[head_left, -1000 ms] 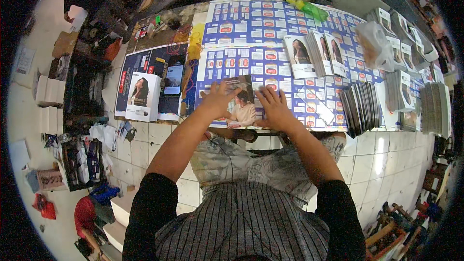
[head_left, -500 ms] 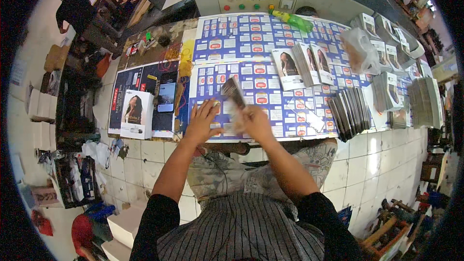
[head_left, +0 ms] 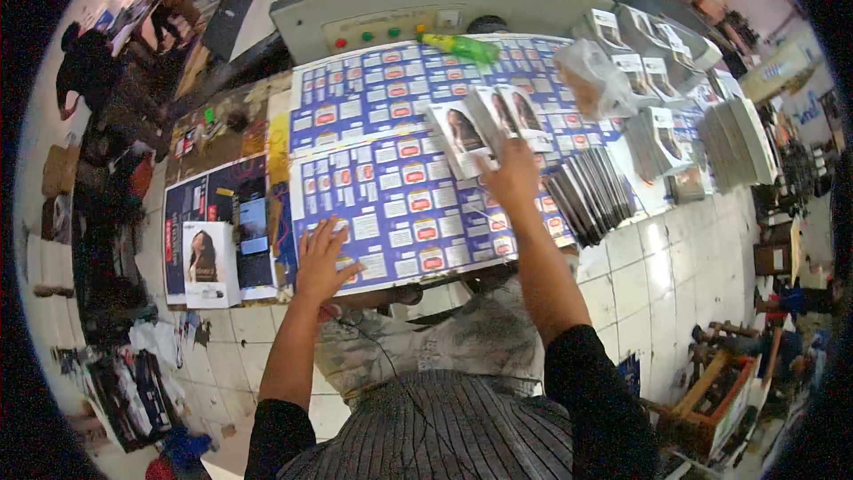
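My left hand lies flat, fingers spread, on the large blue printed sheet near the table's front edge. My right hand reaches forward to the lower edge of the white printed cartons, flat and stacked. Its thumb is apart from the fingers, near the left stack; the fingertips touch the stack beside it. Each top carton bears a portrait with long dark hair. To the right of my right wrist, a leaning row of dark-edged flat cartons fans out.
Farther right stand more carton stacks and a clear plastic bag. A green bottle lies by the grey machine. At left are a white carton stack and a phone. People are in the background.
The view has shifted right. My right hand, which held a blurred flat carton before me, has moved forward to the stacks without it. My left hand still rests on the sheet.
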{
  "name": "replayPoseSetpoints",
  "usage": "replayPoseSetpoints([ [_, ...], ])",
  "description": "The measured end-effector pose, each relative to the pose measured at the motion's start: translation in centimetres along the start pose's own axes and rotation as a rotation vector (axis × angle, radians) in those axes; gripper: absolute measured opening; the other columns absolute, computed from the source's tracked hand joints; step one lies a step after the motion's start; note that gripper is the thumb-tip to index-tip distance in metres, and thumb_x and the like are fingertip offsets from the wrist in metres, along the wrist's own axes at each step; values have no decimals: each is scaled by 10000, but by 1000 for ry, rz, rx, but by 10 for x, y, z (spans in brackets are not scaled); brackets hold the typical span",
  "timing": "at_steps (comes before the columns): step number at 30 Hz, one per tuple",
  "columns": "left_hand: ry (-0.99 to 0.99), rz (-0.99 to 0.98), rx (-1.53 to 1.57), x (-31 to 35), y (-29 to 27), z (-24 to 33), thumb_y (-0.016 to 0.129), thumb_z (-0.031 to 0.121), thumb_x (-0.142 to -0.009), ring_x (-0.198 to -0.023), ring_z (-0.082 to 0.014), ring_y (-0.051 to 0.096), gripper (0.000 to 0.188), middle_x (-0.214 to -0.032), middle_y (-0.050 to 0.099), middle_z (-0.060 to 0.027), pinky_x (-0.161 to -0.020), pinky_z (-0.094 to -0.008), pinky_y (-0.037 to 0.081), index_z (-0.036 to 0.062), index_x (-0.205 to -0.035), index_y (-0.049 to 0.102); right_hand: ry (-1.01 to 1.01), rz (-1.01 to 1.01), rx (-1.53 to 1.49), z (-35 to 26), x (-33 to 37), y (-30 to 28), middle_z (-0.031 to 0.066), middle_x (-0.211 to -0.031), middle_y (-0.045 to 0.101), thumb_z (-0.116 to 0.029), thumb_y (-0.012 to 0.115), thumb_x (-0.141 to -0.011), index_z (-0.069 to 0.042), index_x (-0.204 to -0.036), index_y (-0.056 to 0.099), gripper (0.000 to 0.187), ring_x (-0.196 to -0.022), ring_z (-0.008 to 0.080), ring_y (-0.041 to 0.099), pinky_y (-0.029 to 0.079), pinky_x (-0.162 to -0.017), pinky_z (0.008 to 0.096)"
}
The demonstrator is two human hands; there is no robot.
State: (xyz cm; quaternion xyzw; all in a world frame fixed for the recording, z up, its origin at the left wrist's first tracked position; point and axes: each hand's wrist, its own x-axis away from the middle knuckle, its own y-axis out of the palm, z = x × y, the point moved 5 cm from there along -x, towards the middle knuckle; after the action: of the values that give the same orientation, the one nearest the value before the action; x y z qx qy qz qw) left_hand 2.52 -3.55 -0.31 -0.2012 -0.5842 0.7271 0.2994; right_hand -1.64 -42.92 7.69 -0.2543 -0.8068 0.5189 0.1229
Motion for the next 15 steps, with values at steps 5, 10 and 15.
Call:
replayPoseSetpoints([
  [5, 53, 47, 45, -22, -4, 18, 717, 557, -789, -1475, -365, 252, 826, -1598, 287, -137, -1198, -565, 137, 98, -1433, 477, 302, 515, 139, 250, 3, -110, 344, -1434, 438, -566, 585, -917, 129, -1389, 426, 855, -1342, 458, 425, 347, -1124, 488],
  [10, 52, 19, 47, -24, 1, 13, 666, 582, -851, -1485, -315, 236, 773, -1585, 306, -128, -1201, -536, 127, 116, -1443, 488, 380, -57, -5, 322, 38, -93, 276, -1390, 531, -627, 555, -900, 9, -1368, 540, 790, -1342, 425, 456, 375, -1088, 475],
  [15, 69, 68, 73, -13, 2, 6, 669, 568, -859, -1474, -336, 256, 747, -1569, 327, -143, -1189, -565, 130, 121, -1433, 500, 68, 210, 140, 249, 77, -98, 246, -1148, 609, -161, 594, -941, -18, -1272, 619, 361, -1057, 422, 577, 468, -945, 461],
])
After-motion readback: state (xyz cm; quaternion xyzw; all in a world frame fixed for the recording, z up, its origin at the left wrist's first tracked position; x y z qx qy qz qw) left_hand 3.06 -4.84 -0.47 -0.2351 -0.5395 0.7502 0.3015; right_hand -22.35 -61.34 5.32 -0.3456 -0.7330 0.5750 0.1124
